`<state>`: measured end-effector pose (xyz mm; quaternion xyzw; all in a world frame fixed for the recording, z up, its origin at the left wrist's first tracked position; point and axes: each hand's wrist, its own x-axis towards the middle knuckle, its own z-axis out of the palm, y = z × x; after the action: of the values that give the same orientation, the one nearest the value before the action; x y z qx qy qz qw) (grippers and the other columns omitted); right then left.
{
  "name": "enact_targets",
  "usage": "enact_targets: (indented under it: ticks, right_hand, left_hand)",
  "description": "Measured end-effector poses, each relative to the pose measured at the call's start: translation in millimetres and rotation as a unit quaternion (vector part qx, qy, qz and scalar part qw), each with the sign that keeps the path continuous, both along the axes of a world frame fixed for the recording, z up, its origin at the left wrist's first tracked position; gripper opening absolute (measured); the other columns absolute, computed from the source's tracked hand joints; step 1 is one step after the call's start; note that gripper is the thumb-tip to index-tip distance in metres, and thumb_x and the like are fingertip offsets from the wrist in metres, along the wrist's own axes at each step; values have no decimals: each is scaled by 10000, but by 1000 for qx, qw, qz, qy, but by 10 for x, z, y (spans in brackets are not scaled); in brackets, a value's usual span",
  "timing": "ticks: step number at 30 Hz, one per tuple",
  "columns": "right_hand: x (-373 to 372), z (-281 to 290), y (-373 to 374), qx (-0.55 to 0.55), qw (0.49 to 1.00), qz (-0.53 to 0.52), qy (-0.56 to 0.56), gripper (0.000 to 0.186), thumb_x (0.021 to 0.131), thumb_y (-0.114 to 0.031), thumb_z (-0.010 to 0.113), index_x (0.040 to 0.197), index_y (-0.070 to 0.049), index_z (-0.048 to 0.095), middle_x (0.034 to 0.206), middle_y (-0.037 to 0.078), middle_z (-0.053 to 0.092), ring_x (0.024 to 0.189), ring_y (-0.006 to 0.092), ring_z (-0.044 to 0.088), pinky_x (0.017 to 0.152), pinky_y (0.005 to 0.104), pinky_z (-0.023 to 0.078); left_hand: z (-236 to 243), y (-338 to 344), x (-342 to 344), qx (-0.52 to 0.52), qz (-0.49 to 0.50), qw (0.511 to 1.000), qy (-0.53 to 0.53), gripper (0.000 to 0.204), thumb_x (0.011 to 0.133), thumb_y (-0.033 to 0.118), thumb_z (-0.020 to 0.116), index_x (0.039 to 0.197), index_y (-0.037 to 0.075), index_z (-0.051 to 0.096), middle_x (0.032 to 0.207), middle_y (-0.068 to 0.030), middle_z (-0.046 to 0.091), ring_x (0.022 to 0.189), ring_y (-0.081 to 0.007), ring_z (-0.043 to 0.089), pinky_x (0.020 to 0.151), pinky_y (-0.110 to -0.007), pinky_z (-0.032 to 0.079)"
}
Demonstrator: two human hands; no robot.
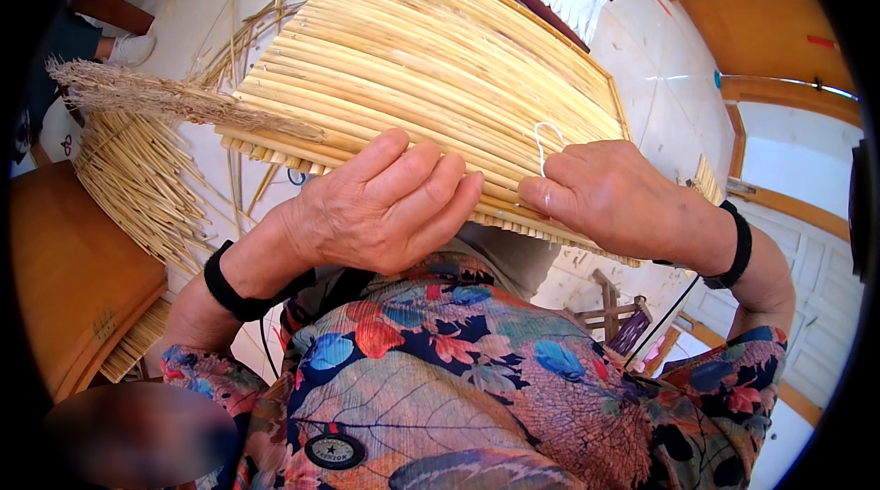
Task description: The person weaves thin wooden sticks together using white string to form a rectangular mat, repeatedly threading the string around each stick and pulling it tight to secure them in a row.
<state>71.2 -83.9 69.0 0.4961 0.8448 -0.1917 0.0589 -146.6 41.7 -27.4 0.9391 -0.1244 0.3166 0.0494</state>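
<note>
Held slantwise before the floral shirt (495, 343): a reed panel (449, 59). Likely light, stiff lengthwise, somewhat slippery, prone to splitting; best taken by the near edge, across several reeds. With the left hand (390, 201), clamped on that edge; with the right hand (614, 183), apparently pinched together on white cord (540, 151). Below, loose stalks (137, 174) on pale floor tiles (655, 96); leftward, brown wooden furniture (78, 275).

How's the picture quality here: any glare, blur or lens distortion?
Head view: fisheye bending curves the brown panel's edges, corners black; head view: mat brightly lit, its stalks distinct; head view: left hand, right hand and cord fairly sharp; head view: oval patch at lower left blurred beyond recognition.
</note>
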Motion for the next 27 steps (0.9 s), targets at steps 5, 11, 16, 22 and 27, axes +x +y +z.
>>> enact_targets:
  ticks: [5,11,16,22,27]
  right_hand:
    - [12,-28,-7,5,1000,-19,15,108,813,-128,567,906,-84,534,711,59,543,660,254,623,512,363,491]
    - [26,88,39,-9,999,-27,-30,113,805,-126,576,906,-83,549,729,57,558,701,245,638,538,361,503]
    - [155,56,69,-22,999,-26,8,125,808,-107,572,923,-61,553,759,82,586,740,264,642,585,363,517]
    - [239,43,104,-51,997,-31,44,126,816,-79,558,934,-39,545,786,110,603,766,292,643,613,378,525]
    - [229,3,105,-48,997,-35,57,116,813,-77,558,916,-30,531,781,117,600,761,298,641,613,382,523]
  left_hand:
    - [-9,-43,18,0,32,999,-9,296,760,151,632,1025,24,660,951,-106,604,863,-223,578,733,-355,495]
    - [63,-49,129,1,55,998,-9,259,761,154,646,989,33,658,923,-91,604,821,-214,580,721,-339,486]
    - [76,-64,153,-7,68,998,11,294,779,261,678,973,43,650,920,-90,604,821,-216,584,727,-358,481]
    - [84,-69,203,-5,80,997,21,325,777,304,694,970,46,647,918,-91,605,810,-224,579,723,-363,483]
    - [44,-48,250,5,73,997,-7,274,773,250,637,937,31,637,882,-90,592,782,-203,568,667,-325,467]
